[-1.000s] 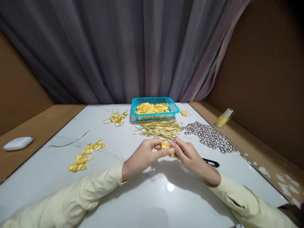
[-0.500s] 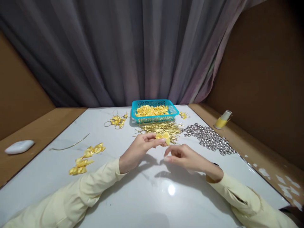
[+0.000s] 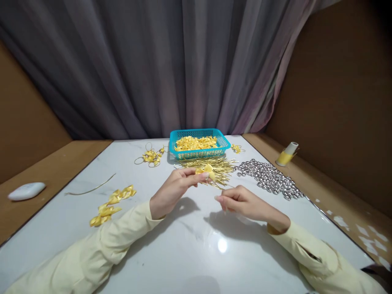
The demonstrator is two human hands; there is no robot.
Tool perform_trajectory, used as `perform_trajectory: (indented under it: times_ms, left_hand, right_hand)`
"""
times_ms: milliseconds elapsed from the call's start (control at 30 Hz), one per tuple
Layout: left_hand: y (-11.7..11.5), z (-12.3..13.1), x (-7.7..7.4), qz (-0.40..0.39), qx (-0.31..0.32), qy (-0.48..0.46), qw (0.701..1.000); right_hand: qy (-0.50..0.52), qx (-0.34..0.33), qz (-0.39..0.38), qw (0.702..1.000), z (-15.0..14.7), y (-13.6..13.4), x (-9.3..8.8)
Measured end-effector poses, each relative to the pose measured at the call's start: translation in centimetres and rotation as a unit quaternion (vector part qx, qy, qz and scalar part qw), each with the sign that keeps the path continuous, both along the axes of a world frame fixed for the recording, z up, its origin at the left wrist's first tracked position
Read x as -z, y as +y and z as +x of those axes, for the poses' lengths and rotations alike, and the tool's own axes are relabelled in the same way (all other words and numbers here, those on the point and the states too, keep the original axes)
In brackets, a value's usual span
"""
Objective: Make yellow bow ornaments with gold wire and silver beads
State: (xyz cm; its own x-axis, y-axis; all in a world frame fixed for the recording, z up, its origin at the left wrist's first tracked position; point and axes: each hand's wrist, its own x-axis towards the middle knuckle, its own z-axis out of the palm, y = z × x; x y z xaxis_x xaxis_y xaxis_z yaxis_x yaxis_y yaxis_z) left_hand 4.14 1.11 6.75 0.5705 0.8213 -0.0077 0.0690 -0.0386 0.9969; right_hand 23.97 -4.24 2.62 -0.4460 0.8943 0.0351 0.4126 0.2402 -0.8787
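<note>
My left hand (image 3: 174, 188) pinches a small yellow ribbon bow (image 3: 206, 170) between thumb and fingertips, held above the white table (image 3: 190, 245). Lower and to the right, my right hand (image 3: 240, 202) has its fingers pinched on a thin gold wire (image 3: 218, 185) that runs up toward the bow. Just behind both hands lies a pile of gold wires (image 3: 211, 165). Both arms wear pale yellow sleeves.
A blue basket (image 3: 225, 143) of yellow ribbon pieces stands at the back. Silver beads (image 3: 269, 177) spread on the right. Finished yellow bows (image 3: 112, 202) lie at the left, with looped bows (image 3: 151, 155) farther back. A white device (image 3: 26, 190) and a ribbon spool (image 3: 287, 154) sit on the wooden edges.
The hands, joined on the bow a second ago, have come apart. The left hand rose with the bow; the right hand drew down and right, pinched on the wire.
</note>
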Motion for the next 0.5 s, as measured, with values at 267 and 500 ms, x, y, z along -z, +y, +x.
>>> perform_trajectory:
  times_ms: [267, 500]
  left_hand:
    - [-0.8, 0.1, 1.0, 0.039, 0.118, 0.119, 0.985]
    - [0.0, -2.3, 1.5, 0.109, -0.055, 0.123, 0.985]
  right_hand:
    - [0.038, -0.014, 0.006, 0.999, -0.3, 0.1, -0.6]
    - [-0.115, 0.088, 0.15, 0.978, -2.2, 0.9, -1.1]
